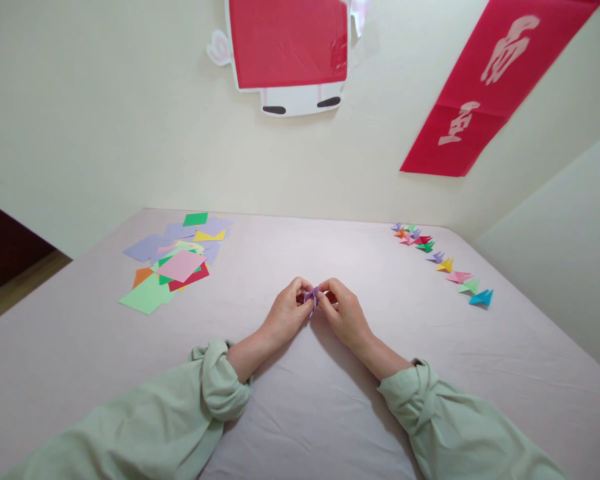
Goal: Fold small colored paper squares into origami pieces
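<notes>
A small folded piece of purple paper (pixel 311 295) is pinched between my two hands, above the middle of the cloth-covered table (pixel 300 413). My left hand (pixel 289 310) grips it from the left, thumb and fingers closed on it. From the right, my right hand (pixel 343 310) holds its other side in a pinch of thumb and forefinger. Narrow points of the paper stick up and down between the fingertips. My fingers cover much of it, so its full shape is hidden.
On the left lies a loose pile of coloured paper sheets (pixel 183 267). Along the right runs a slanting row of several folded paper figures, with a blue one (pixel 481 298) nearest. Behind the table, the wall (pixel 130 133) carries a red banner (pixel 473 100) and a red-and-white cutout (pixel 290 47).
</notes>
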`<state>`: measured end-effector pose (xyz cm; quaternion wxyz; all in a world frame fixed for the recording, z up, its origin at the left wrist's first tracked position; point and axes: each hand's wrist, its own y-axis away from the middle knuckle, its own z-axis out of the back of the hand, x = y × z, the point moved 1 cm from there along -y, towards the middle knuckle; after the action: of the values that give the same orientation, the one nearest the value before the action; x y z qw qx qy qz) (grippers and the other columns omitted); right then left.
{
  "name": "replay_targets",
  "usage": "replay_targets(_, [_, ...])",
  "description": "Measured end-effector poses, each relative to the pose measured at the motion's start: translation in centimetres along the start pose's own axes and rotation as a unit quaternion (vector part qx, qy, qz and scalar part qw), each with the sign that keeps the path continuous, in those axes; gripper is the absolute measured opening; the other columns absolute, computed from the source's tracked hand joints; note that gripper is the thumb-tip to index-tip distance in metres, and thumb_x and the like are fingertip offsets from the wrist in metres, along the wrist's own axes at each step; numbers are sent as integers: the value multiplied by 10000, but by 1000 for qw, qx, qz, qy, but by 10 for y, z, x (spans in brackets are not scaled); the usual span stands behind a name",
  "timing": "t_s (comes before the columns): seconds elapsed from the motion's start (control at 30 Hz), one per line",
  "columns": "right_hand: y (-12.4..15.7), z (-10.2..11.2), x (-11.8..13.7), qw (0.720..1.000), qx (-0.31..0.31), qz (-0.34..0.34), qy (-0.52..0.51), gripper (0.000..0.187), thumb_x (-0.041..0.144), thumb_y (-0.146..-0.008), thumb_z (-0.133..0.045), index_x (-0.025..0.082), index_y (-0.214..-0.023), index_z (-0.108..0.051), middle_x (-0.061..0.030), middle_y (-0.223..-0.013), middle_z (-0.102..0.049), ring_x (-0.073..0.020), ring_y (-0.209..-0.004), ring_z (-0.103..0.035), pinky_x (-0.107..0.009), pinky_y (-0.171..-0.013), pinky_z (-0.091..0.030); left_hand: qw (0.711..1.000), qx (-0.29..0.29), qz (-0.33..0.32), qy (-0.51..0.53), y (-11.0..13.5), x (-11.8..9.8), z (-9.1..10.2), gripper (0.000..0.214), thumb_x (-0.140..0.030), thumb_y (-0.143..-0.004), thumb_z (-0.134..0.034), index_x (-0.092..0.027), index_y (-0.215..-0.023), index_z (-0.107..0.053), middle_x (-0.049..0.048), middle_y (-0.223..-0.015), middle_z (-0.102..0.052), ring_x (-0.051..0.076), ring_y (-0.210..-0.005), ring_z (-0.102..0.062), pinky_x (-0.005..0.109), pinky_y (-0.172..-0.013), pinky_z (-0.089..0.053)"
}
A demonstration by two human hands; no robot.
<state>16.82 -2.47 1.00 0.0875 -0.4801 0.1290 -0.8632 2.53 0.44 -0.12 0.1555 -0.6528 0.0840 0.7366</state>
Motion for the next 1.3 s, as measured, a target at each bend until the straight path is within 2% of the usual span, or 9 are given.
replay_targets(0.27, [0,-2,0,1000,14,-9,-17,131,249,-915,-471,207,-833,-565,-5,-769,-609,-153,-686,-555,-262,-631,-417,999,-13,-18,-39,0,-3,3,105,-275,-816,-541,-185,-762,-538,-31,-718,-568,115,-676,-523,213,-635,-409])
replay_targets(0.53, [0,-4,0,999,29,-12,-45,113,286,-904,-513,207,-893,-592,-8,-808,-626,-144,-645,-553,-266,-612,-427,1000,-18,-8,-8,-2,6,4,124,-283,-834,-550,-184,-763,-522,-41,-697,-546,112,-662,-542,212,-616,-414])
replay_targets(0.77, [-1,-5,-8,994,25,-27,-104,156,303,-922,-481,207,-898,-602,-16,-842,-617,-157,-742,-571,-269,-670,-457,1000,-18,-12,-21,-1,2,3,151,-308,-813,-594,-183,-751,-538,-25,-715,-574,121,-676,-542,221,-637,-411])
replay_targets(1.17, [-2,-2,0,999,11,19,-48,113,219,-899,-506,197,-860,-610,-17,-817,-616,-149,-736,-565,-263,-662,-434,995,-3,-17,-96,3,-6,4,120,-245,-818,-552,-176,-725,-522,-46,-658,-518,107,-630,-469,219,-594,-349])
replay_targets(1.3, [-1,-3,-1,998,8,7,-59,124,232,-908,-494,202,-854,-602,-15,-811,-619,-153,-738,-575,-270,-676,-449,996,0,-23,-91,3,-6,3,165,-282,-835,-546,-176,-712,-516,-42,-663,-523,107,-639,-475,218,-597,-350])
